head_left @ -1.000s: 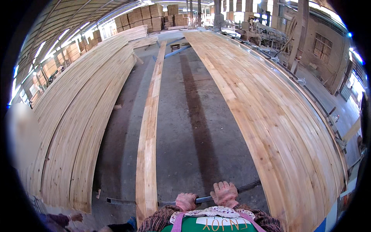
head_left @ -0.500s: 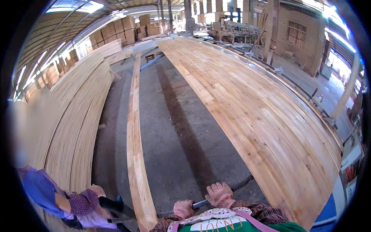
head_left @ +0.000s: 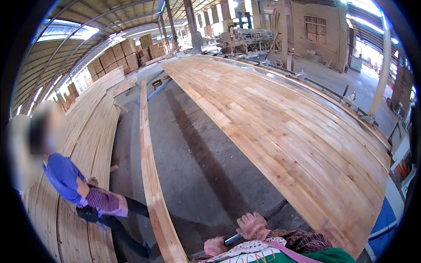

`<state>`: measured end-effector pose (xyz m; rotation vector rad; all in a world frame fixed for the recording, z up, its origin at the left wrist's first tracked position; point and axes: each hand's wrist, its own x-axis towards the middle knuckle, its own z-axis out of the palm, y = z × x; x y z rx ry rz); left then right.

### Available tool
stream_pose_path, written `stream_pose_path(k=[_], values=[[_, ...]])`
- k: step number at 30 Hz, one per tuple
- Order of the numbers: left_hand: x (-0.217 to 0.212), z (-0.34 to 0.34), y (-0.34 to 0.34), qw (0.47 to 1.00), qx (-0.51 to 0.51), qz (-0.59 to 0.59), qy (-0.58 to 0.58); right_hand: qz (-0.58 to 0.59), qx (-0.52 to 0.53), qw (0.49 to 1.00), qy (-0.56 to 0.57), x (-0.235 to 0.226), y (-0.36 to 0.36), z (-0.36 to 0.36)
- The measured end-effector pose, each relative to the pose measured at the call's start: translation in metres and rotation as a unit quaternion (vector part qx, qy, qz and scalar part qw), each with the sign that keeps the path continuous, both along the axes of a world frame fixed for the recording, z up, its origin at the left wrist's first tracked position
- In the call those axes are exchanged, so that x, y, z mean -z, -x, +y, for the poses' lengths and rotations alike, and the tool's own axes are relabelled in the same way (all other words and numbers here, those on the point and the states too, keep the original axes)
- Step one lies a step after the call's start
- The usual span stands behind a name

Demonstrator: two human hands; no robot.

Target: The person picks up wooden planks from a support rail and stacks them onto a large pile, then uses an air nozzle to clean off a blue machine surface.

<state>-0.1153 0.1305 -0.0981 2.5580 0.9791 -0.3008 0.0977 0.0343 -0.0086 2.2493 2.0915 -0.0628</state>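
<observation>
My left hand [head_left: 215,246] and my right hand [head_left: 253,225], both reddish and apparently gloved, are closed round a grey metal bar [head_left: 233,239] at the lower edge. The bar slants up to the right, where a dark length of it reaches the edge of a broad panel of pale wood boards [head_left: 280,144]. That panel lies to the right of my hands, its boards side by side, running away from me. Left of my left hand, a long narrow board [head_left: 151,184] runs lengthwise, apart from the panel, with dark floor between them.
A co-worker [head_left: 66,175] in a blue top stands at the left, beside long stacked boards [head_left: 83,175]. A metal rail [head_left: 324,87] with clamp-like fittings runs along the panel's far right side. Blue supports [head_left: 158,89] show beyond the narrow board. Stacked timber [head_left: 115,59] stands far back.
My view has tilted and shifted, so more of the co-worker shows, now standing more upright beside the narrow board. Both my hands stay on the bar.
</observation>
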Motion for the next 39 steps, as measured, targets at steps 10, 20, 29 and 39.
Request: stream_pose_path(k=[10,20,29,39], values=[[0.010,-0.005,0.005,1.000,-0.024,-0.015,-0.011,-0.008,-0.016,0.997,-0.077,0.016,-0.001,-0.001],[-0.032,-0.007,-0.013,0.997,-0.006,0.053,0.053,-0.024,-0.043,0.999,-0.002,0.034,0.038,0.014],[-0.034,-0.017,-0.018,0.999,-0.002,0.021,0.048,0.003,-0.015,0.998,-0.058,0.039,0.032,-0.002],[-0.057,-0.098,0.030,0.980,-0.138,-0.089,-0.110,0.076,0.090,0.963,-0.242,-0.045,0.028,-0.151]])
